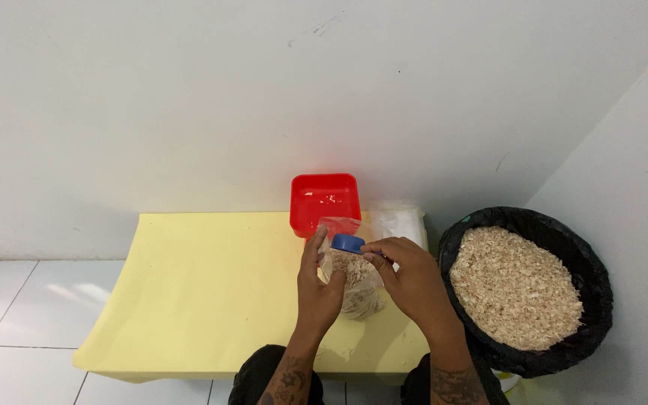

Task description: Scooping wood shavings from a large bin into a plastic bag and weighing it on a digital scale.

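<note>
clear plastic bag (358, 289) | part-filled with wood shavings | upright on yellow table | blue scoop (348, 243) at mouth

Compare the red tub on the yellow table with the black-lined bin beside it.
The red tub is square and small; the black-lined bin is round and far wider. The tub holds only scattered crumbs, while the bin is heaped with pale shavings. The tub sits on the yellow table; the bin stands off its right end. Both are open-topped.

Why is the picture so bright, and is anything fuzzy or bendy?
Head view: soft, even light, with faint shadows under the hands, left and right. The clear bag shines a little. The red tub and shavings bin look sharp. The table edges bend slightly, from the wide lens.
</note>
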